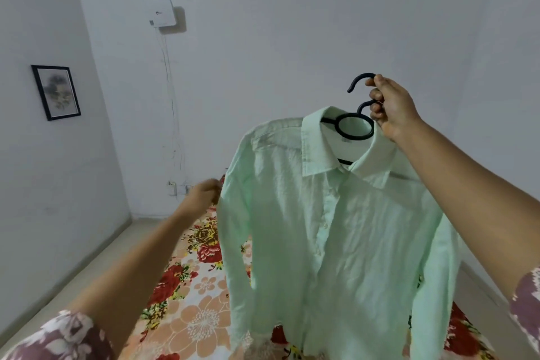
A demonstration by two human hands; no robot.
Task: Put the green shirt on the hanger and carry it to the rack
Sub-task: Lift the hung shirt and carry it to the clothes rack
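The shirt hangs on the hanger, which my right hand grips just under the hook. My left hand is just beside the shirt's left edge. The bed lies below and behind the shirt, running to the far wall. On that wall a box sits high at the left, with a socket low by the bed's far end. A picture hangs on the left wall.

Plain white walls meeting in a corner at the left, evenly lit. On the left wall, a black-framed picture, too blurred to read. Higher on the far wall, a white box with thin cables hanging down to a socket near the bottom. Pale floor beside a bed under a floral sheet of red and peach blooms.
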